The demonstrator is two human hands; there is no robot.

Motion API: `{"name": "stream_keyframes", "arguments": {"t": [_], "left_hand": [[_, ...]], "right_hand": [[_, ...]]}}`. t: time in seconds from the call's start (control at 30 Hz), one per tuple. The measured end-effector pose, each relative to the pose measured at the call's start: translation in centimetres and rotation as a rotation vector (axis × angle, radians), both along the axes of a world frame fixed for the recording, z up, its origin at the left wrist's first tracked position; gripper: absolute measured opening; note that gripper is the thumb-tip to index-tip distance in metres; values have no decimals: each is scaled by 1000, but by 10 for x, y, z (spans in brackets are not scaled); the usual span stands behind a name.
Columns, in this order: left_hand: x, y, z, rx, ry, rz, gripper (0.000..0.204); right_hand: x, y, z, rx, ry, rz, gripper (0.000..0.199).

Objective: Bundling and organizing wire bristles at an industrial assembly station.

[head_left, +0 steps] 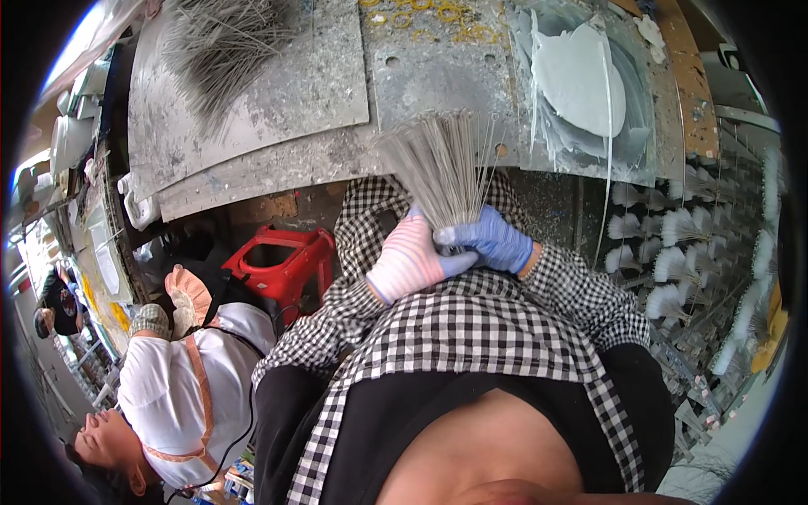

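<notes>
A bundle of thin grey wires (439, 164) stands fanned out in front of my body, just off the near edge of the worktable (278, 160). My left hand (410, 259), in a pink-and-white striped glove, is closed around the lower left side of the bundle. From the right, my right hand (490, 241) in a blue-violet glove wraps the lower end. The wires' bottom tips are hidden between the two hands. A loose heap of similar wires (223, 63) lies on a grey board at the far left of the table.
White paste (581, 80) is spread on a plate at the table's right. Yellow rings (421, 15) lie at the back. A red plastic stool (282, 261) stands at left, near a seated co-worker (189, 379). Racks of white-tipped wire bunches (673, 261) fill the right side.
</notes>
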State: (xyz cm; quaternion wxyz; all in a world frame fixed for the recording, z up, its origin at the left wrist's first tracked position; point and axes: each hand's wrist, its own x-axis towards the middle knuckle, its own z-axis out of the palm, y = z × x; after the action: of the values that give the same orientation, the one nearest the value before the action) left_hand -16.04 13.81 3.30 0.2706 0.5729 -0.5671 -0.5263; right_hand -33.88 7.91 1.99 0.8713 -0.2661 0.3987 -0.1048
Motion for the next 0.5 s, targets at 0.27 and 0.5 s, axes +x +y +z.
{"name": "stream_keyframes", "arguments": {"t": [0.27, 0.5], "left_hand": [[7, -16, 44, -155, -171, -203, 112], [42, 17, 11, 413, 357, 27, 103]], "right_hand": [[9, -14, 61, -277, -31, 103, 82], [-1, -2, 43, -349, 265, 124, 42]]}}
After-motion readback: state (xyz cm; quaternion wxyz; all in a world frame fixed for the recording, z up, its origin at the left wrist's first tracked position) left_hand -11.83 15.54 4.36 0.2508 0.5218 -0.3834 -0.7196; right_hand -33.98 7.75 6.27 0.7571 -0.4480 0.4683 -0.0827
